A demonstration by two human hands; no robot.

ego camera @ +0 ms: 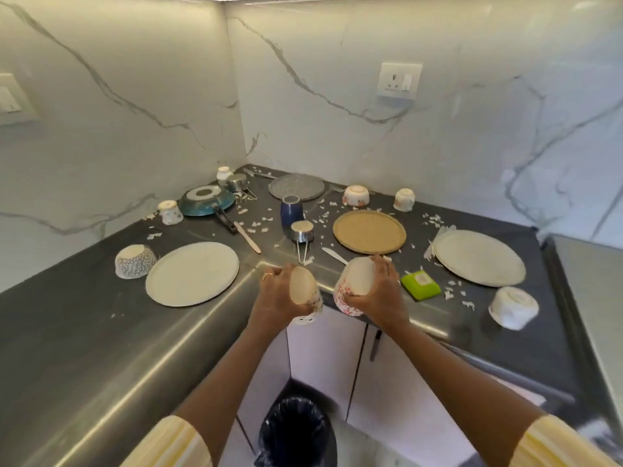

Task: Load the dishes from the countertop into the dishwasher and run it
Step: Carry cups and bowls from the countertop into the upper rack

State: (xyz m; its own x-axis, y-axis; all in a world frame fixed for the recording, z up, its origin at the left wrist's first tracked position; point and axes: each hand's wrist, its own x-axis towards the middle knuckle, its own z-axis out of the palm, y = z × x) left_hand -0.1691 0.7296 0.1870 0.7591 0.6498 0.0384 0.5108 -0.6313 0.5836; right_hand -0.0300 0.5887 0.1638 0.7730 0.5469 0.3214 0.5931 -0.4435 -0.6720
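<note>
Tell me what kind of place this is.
Most likely a home kitchen: a corner countertop scattered with plates and a frying pan, with cabinet doors below.

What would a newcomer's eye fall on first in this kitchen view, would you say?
Front and centre, the left hand grips a spotted cup and the right hand a flowered cup, both tipped, with a black bin below. Behind, white scraps litter the dark countertop among plates.

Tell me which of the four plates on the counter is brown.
The brown plate in the middle, just beyond the right hand. The left plate and right plate are white, and the back plate is speckled grey.
</note>
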